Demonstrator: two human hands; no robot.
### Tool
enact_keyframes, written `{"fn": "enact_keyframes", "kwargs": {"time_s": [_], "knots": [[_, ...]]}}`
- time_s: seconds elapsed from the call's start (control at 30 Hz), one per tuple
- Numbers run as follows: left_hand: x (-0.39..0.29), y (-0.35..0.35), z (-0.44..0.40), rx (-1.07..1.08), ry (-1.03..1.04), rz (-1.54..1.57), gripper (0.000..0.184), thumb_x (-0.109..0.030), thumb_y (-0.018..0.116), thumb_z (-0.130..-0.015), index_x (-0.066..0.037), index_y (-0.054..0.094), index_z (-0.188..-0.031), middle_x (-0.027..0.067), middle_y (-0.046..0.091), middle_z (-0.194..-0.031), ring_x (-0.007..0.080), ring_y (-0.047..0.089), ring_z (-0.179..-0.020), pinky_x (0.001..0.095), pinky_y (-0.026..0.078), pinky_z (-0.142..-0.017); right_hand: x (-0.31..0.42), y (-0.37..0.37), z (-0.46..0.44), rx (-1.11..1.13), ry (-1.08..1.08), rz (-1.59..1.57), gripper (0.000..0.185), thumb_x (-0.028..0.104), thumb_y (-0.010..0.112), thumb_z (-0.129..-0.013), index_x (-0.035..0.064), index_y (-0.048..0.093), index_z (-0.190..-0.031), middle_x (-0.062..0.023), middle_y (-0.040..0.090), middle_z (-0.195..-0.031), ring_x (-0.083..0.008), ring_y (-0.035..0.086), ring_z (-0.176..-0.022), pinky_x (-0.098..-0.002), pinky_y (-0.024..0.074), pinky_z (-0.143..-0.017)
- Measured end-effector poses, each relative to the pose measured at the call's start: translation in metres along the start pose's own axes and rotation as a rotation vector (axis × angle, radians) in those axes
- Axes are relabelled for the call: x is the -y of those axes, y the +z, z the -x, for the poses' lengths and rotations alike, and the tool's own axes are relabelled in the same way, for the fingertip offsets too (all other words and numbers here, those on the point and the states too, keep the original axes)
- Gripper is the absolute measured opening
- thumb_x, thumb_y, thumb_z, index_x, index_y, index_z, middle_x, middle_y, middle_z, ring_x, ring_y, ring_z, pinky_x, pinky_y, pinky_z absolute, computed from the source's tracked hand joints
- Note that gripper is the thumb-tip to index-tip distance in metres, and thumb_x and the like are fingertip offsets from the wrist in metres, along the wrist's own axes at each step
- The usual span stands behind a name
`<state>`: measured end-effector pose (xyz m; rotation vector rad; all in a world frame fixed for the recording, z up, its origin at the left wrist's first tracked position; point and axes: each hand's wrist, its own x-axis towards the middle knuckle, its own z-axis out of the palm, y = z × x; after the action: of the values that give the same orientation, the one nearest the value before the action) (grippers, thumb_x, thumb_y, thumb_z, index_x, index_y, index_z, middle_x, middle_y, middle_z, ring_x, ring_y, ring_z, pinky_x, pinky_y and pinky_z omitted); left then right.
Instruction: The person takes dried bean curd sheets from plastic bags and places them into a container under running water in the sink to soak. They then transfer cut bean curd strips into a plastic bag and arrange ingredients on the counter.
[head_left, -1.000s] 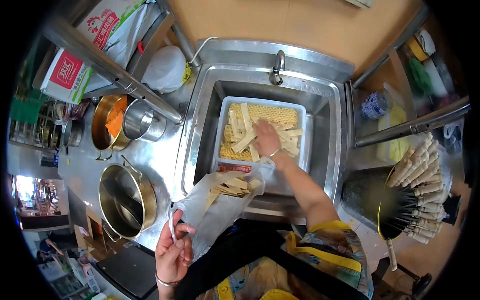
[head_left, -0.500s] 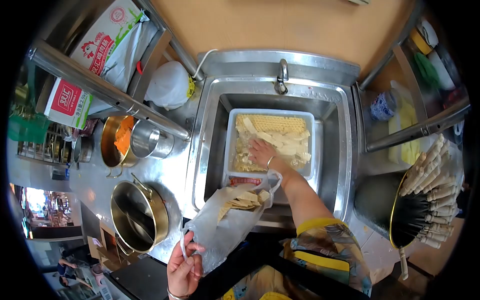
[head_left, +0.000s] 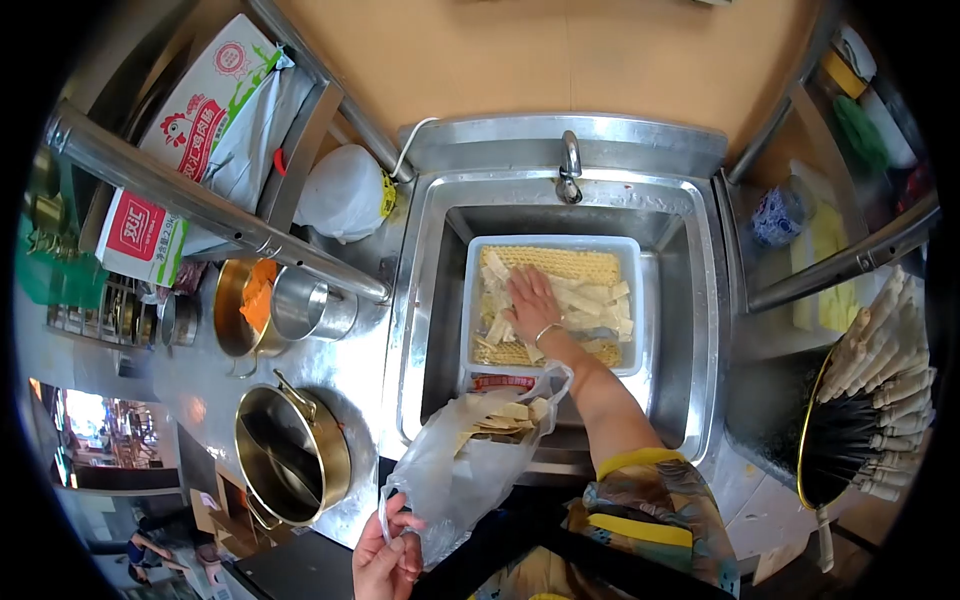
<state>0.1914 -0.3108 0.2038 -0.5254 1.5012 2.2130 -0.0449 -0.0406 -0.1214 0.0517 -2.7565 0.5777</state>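
Note:
My right hand (head_left: pixel 533 302) lies flat, fingers stretched out, on pale flat strips (head_left: pixel 590 300) inside a white plastic tub (head_left: pixel 632 345). Yellowish food with a ridged texture (head_left: pixel 560 262) lies under and around the strips, most visible along the tub's far side. The tub stands in a steel sink (head_left: pixel 668 290). At the lower left, my left hand (head_left: pixel 390 548) is closed on the edge of a clear plastic bag (head_left: pixel 440 485). More pale flat pieces (head_left: pixel 505 418) show through the bag's mouth, close to the tub's near rim.
Above the sink is a faucet (head_left: pixel 570 165). Brass pots (head_left: pixel 330 460) and a steel pot (head_left: pixel 310 303) stand on the left counter, near a tied white bag (head_left: pixel 342 195). Many pale-handled sticks (head_left: pixel 880 380) fill a dark container at right. Steel shelf rails (head_left: pixel 215 200) flank both sides.
My right hand has flattened on the strips, its fingers pointing more toward the far side of the tub. The left hand still grips the bag. The whole view has shifted slightly.

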Motion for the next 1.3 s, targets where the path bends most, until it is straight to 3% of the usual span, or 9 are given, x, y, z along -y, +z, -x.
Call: {"fn": "enact_keyframes", "kwargs": {"time_s": [0.17, 0.3, 0.47, 0.5, 0.73, 0.8, 1.03, 1.2, 1.3], "knots": [[0.009, -0.001, -0.001, -0.092, -0.024, 0.004, 0.054, -0.009, 0.057, -0.085, 0.003, 0.034, -0.133, 0.0098, 0.055, -0.107, 0.0058, 0.042, -0.065, 0.0143, 0.035, -0.055, -0.005, 0.009, 0.003, 0.353, -0.198, 0.011, 0.047, 0.036, 0.051, -0.084, 0.0082, 0.051, -0.122, -0.0109, 0.037, -0.138, -0.0265, 0.025, -0.132, -0.0425, 0.0169, -0.109], [0.007, 0.003, 0.001, -0.148, -0.023, 0.026, 0.053, -0.009, 0.056, -0.086, 0.003, 0.035, -0.132, 0.0104, 0.054, -0.107, 0.0066, 0.042, -0.066, 0.0154, 0.036, -0.057, -0.011, -0.005, 0.008, 0.307, -0.252, -0.026, 0.044, 0.033, 0.053, -0.083, 0.0089, 0.054, -0.119, -0.0106, 0.039, -0.136, -0.0259, 0.029, -0.130, -0.0427, 0.0186, -0.109], [0.006, 0.005, 0.000, -0.142, -0.021, 0.017, 0.051, -0.009, 0.055, -0.086, 0.003, 0.035, -0.132, 0.0099, 0.054, -0.107, 0.0071, 0.043, -0.067, 0.0161, 0.037, -0.057, -0.038, -0.057, 0.038, 0.208, 0.076, -0.011, 0.043, 0.026, 0.055, -0.081, 0.0081, 0.051, -0.121, -0.0106, 0.042, -0.128, -0.0277, 0.035, -0.121, -0.0445, 0.0265, -0.103], [0.006, 0.008, 0.000, -0.147, -0.025, 0.035, 0.051, -0.009, 0.055, -0.087, 0.002, 0.035, -0.132, 0.0095, 0.054, -0.107, 0.0072, 0.044, -0.068, 0.0163, 0.037, -0.057, -0.046, -0.049, 0.046, 0.078, -0.020, 0.010, 0.043, 0.027, 0.056, -0.081, 0.0079, 0.052, -0.120, -0.0101, 0.044, -0.125, -0.0280, 0.038, -0.116, -0.0447, 0.0293, -0.100], [0.003, 0.010, 0.001, -0.057, -0.047, -0.011, 0.050, -0.009, 0.055, -0.087, 0.002, 0.036, -0.132, 0.0089, 0.054, -0.108, 0.0074, 0.045, -0.069, 0.0158, 0.037, -0.057, -0.052, -0.051, 0.043, 0.179, 0.030, -0.088, 0.043, 0.026, 0.056, -0.082, 0.0075, 0.052, -0.120, -0.0144, 0.042, -0.126, -0.0311, 0.037, -0.118, -0.0458, 0.0294, -0.099], [0.004, 0.014, 0.003, -0.119, -0.054, 0.016, 0.050, -0.010, 0.056, -0.087, 0.001, 0.036, -0.132, 0.0086, 0.055, -0.108, 0.0071, 0.044, -0.068, 0.0157, 0.037, -0.057, -0.050, -0.071, 0.053, -0.121, 0.204, 0.069, 0.039, 0.025, 0.055, -0.082, 0.0060, 0.054, -0.116, -0.0175, 0.042, -0.127, -0.0338, 0.038, -0.118, -0.0467, 0.0291, -0.099], [0.004, 0.004, 0.006, -0.068, -0.056, -0.023, 0.050, -0.012, 0.057, -0.087, 0.000, 0.037, -0.132, 0.0074, 0.055, -0.108, 0.0061, 0.044, -0.067, 0.0156, 0.037, -0.057, -0.053, -0.053, 0.057, 0.060, 0.596, 0.007, 0.035, 0.026, 0.057, -0.081, 0.0048, 0.056, -0.109, -0.0169, 0.040, -0.130, -0.0344, 0.037, -0.120, -0.0464, 0.0283, -0.100], [0.008, -0.002, 0.010, -0.072, -0.023, -0.051, 0.051, -0.014, 0.058, -0.087, 0.000, 0.037, -0.131, 0.0075, 0.056, -0.108, 0.0067, 0.044, -0.067, 0.0166, 0.037, -0.056, -0.034, -0.033, 0.024, 0.051, 0.309, 0.161, 0.054, 0.031, 0.052, -0.085, 0.0096, 0.041, -0.132, -0.0147, 0.024, -0.145, -0.0315, 0.022, -0.133, -0.0474, 0.0166, -0.108], [0.013, -0.008, 0.015, -0.112, -0.037, 0.000, 0.052, -0.014, 0.058, -0.086, 0.000, 0.037, -0.132, 0.0077, 0.056, -0.109, 0.0070, 0.044, -0.067, 0.0173, 0.037, -0.056, -0.029, -0.022, 0.014, 0.186, 0.350, 0.199, 0.058, 0.036, 0.046, -0.088, 0.0144, 0.031, -0.139, -0.0132, 0.017, -0.148, -0.0293, 0.013, -0.137, -0.0477, 0.0085, -0.110]]}}
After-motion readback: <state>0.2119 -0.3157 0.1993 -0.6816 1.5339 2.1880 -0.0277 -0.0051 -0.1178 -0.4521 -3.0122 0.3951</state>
